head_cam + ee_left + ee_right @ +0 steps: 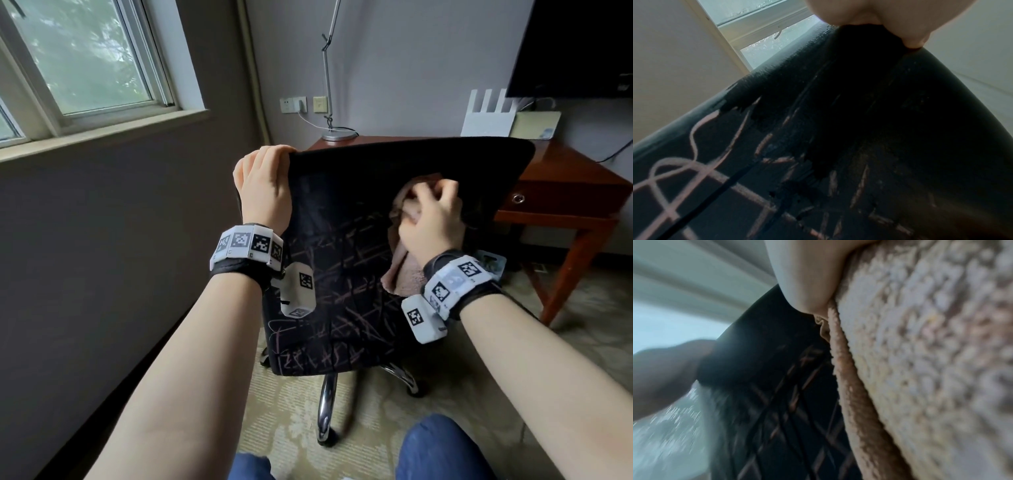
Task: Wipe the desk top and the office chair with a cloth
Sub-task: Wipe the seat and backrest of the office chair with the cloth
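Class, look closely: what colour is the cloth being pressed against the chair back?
The cloth is a pale pinkish beige; the right wrist view shows it best.

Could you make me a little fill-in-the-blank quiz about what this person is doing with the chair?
1. The left hand grips the top corner of the ____ backrest.
2. The right hand presses a ____ against the backrest.
3. The desk behind the chair is made of ____.
4. A metal ____ stands on the desk's far corner.

Missing words: chair; cloth; wood; lamp

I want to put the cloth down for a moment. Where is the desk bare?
The desk shows bare wood between the chair back's right end and the desk's right corner. The far edge is crowded: lamp base on the left, white stand and card by the wall.
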`<action>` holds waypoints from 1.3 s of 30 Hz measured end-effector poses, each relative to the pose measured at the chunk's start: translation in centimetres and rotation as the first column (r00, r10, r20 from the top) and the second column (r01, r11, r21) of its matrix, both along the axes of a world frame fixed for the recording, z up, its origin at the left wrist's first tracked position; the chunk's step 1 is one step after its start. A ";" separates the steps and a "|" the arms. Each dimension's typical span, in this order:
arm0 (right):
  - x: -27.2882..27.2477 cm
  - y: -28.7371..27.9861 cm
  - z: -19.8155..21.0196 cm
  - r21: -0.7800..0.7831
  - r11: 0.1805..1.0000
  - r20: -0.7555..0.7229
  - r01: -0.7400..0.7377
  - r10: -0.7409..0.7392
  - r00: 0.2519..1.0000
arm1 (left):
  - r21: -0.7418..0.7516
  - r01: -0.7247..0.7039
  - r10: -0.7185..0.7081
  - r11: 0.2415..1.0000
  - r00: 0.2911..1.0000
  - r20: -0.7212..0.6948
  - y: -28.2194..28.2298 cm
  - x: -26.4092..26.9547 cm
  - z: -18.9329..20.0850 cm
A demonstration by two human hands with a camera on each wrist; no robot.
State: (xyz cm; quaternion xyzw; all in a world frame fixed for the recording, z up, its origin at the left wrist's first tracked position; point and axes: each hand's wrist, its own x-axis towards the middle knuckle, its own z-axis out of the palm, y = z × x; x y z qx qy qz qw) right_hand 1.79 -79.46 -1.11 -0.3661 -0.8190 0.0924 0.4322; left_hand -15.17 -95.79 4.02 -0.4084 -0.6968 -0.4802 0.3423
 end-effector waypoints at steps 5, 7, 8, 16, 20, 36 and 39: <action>2.6 3.1 -0.1 -0.261 0.964 -0.160 0.043 -0.087 0.983 | 0.063 -0.043 0.043 0.997 0.999 -0.004 0.5 0.7 -0.4; 3.5 3.1 0.1 -0.241 0.970 -0.211 0.007 -0.060 0.976 | 0.114 -0.098 0.092 0.989 0.994 0.052 1.2 1.7 -0.5; 3.9 3.0 0.4 -0.220 0.975 -0.234 -0.014 -0.039 0.971 | 0.144 -0.136 0.125 0.980 0.989 0.079 1.8 2.3 -0.5; 7.1 3.1 2.4 -0.020 0.988 -0.409 -0.152 0.130 0.903 | -0.013 0.014 -0.017 1.000 0.956 -0.291 8.3 9.8 1.5; 8.2 4.0 2.8 0.100 0.988 -0.399 -0.122 0.152 0.904 | -0.218 -0.005 -0.059 0.976 0.957 -0.285 11.6 11.8 2.5; 5.1 4.8 5.5 0.319 0.948 -0.036 0.005 0.007 0.999 | -0.138 0.014 -0.049 0.990 0.966 -0.252 11.2 8.8 1.0; 5.6 6.0 4.9 0.259 0.963 -0.137 0.071 -0.036 0.990 | -0.105 0.045 -0.068 0.993 0.972 -0.226 10.8 8.5 1.0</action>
